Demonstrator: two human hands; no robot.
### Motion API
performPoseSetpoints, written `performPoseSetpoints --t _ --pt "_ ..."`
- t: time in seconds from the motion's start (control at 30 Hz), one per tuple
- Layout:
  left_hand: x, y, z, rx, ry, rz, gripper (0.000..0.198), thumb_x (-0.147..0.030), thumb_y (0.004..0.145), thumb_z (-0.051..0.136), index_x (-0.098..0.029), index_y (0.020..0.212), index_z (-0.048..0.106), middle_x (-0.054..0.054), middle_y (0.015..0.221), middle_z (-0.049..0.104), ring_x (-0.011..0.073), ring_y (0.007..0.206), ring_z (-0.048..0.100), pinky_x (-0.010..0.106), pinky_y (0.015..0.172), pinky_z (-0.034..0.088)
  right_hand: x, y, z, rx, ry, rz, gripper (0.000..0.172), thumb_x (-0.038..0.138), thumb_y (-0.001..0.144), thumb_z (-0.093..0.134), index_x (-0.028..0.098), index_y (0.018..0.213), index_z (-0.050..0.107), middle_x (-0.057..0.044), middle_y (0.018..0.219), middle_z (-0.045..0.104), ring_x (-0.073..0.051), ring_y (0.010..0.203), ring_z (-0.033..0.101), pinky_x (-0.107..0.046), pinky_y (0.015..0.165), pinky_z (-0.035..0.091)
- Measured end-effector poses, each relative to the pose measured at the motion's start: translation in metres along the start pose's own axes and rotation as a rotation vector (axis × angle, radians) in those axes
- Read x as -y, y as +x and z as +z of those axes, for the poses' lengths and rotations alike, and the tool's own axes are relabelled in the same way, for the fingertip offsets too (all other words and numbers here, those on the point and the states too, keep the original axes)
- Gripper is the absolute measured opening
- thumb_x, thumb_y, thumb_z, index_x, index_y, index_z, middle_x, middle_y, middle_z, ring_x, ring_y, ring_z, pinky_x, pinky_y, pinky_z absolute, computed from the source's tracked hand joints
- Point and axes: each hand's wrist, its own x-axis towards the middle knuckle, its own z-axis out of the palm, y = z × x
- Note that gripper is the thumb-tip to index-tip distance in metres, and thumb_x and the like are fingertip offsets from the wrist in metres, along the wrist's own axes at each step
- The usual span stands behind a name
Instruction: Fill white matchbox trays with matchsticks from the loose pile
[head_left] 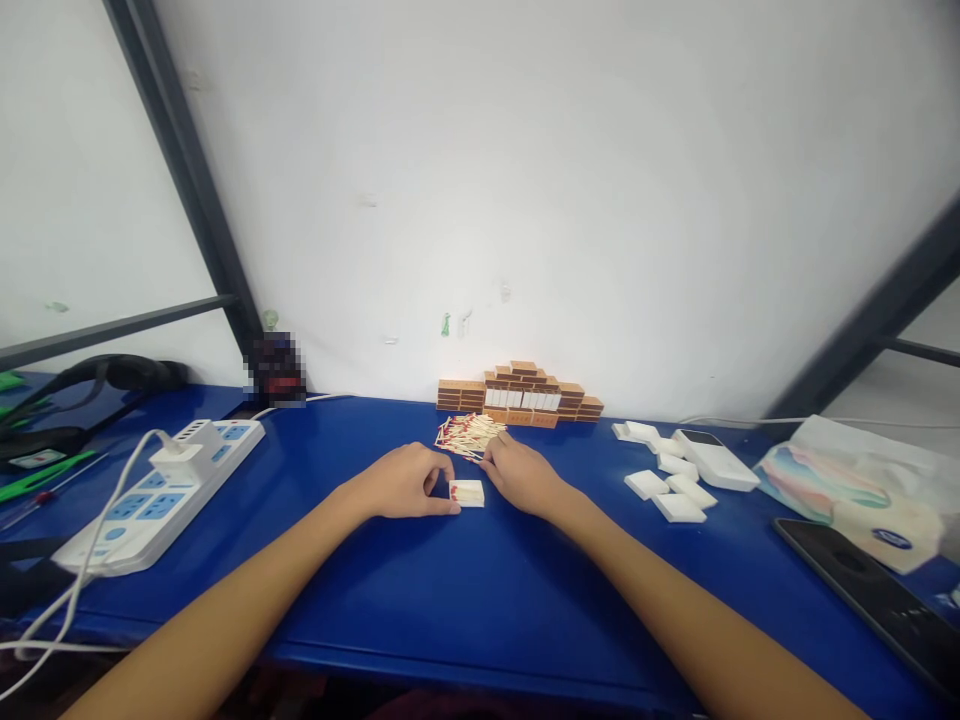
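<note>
A small white matchbox tray (467, 493), partly filled with red-tipped matches, lies on the blue tabletop. My left hand (409, 482) has its thumb and forefinger around the tray's left end. Just beyond is a loose pile of matches (469, 436), heads mostly toward the left. My right hand (523, 472) is at the pile's near right edge, fingertips pinched together; what is between them is too small to make out. Against the wall behind the pile stands a stepped stack of brown matchboxes (523, 392), with several white ends showing in its middle.
To the right lie several white trays (680, 507) beside a white power bank (716, 460), a tissue pack (862, 490) and a black phone (862, 590). On the left are a power strip (161, 500) with a white cable and black headphones (112, 375).
</note>
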Motion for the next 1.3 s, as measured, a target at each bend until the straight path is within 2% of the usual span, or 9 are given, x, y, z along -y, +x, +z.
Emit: performPoseSetpoints --t 0.33,0.5,0.63,0.87,1.3 --pt "-0.001 0.0 -0.001 -0.006 0.002 -0.003 0.037 -0.055 0.081 0.074 -0.021 0.098 0.072 -0.002 0.067 0.067 0.0145 0.059 0.06 0.026 0.056 0.035 0.0 0.007 0.004 0.024 -0.036 -0.024 0.018 0.026 0.106 0.048 0.013 0.108 0.061 -0.016 0.115 0.064 -0.025 0.097 0.065 -0.031 0.079 0.046" --pt "0.002 0.0 -0.003 -0.043 0.024 -0.027 0.038 -0.056 0.083 0.071 -0.021 0.099 0.072 -0.001 0.069 0.067 0.0148 0.06 0.06 0.026 0.056 0.034 -0.004 -0.002 -0.018 -0.021 0.04 -0.081 0.016 0.027 0.107 0.048 0.016 0.104 0.058 -0.01 0.111 0.063 -0.02 0.091 0.063 -0.029 0.077 0.044" --pt "0.004 0.0 -0.003 -0.05 0.05 -0.029 0.039 -0.056 0.084 0.071 -0.022 0.103 0.072 0.0 0.07 0.067 0.0154 0.061 0.06 0.026 0.056 0.033 0.007 -0.012 -0.031 -0.021 0.064 -0.172 0.013 0.026 0.106 0.05 0.017 0.104 0.058 -0.008 0.109 0.063 -0.019 0.091 0.062 -0.029 0.076 0.044" --pt "0.003 0.001 -0.002 -0.041 0.047 -0.019 0.04 -0.056 0.085 0.071 -0.021 0.105 0.071 0.0 0.071 0.069 0.0163 0.063 0.062 0.026 0.057 0.033 0.021 -0.014 -0.015 0.056 -0.04 -0.218 0.014 0.026 0.105 0.051 0.016 0.106 0.061 -0.011 0.111 0.063 -0.021 0.092 0.064 -0.029 0.072 0.044" --pt "0.007 0.002 0.001 -0.03 0.054 -0.016 0.041 -0.057 0.084 0.072 -0.021 0.105 0.071 0.0 0.072 0.068 0.0157 0.063 0.061 0.026 0.057 0.033 0.011 -0.015 -0.005 0.018 0.178 -0.222 0.008 0.023 0.103 0.055 0.017 0.103 0.061 -0.006 0.105 0.063 -0.018 0.088 0.061 -0.028 0.075 0.04"
